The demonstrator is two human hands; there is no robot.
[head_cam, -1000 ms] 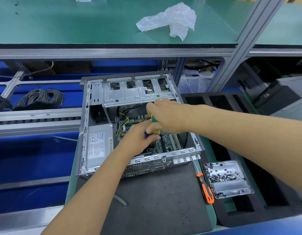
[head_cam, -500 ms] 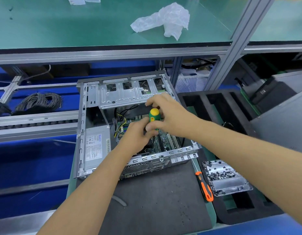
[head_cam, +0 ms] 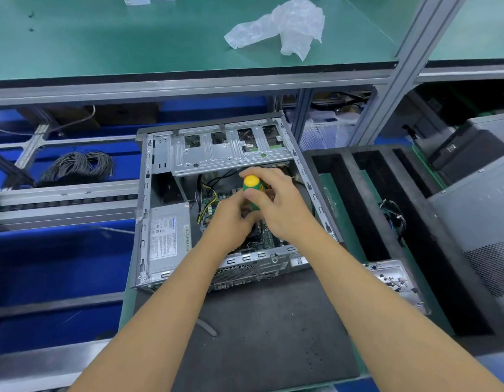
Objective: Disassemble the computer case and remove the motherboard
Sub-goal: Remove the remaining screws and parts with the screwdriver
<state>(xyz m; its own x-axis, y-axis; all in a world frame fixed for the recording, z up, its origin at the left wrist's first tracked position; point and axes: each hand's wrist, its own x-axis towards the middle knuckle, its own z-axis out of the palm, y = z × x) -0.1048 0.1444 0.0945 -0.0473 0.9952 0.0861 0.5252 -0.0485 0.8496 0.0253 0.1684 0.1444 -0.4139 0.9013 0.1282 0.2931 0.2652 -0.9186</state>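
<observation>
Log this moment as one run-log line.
right hand: holds screwdriver | left hand: at its shaft | case: open | motherboard: inside

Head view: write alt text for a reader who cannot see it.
Both hands work a green-and-yellow screwdriver inside an open computer case: the right hand grips its handle, the left hand is by its shaft. A screw tray sits right of the case.

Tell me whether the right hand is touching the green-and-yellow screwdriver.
Touching. Head view: the right hand has its fingers curled round the screwdriver handle.
</observation>
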